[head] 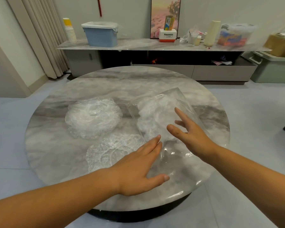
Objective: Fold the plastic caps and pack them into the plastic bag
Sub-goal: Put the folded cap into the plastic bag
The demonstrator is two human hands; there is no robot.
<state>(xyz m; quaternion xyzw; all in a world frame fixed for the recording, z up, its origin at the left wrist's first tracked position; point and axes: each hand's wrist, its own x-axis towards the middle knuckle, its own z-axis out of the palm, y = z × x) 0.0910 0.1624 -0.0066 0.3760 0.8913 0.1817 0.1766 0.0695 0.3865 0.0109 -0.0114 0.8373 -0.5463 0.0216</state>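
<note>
The plastic bag [177, 95], with folded caps [152, 116] bunched inside, lies right of centre on the round marble surface [122, 83]. The left hand [138, 168] lies flat on its near end and the right hand [191, 134] is over its middle, each grip open with straight fingers. A pile of caps [92, 117] sits left of centre, with a flattened cap [110, 150] just below it.

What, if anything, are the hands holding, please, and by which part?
Nothing is gripped: left hand lies flat on the near end of the plastic bag; right hand spread open over it.
</note>
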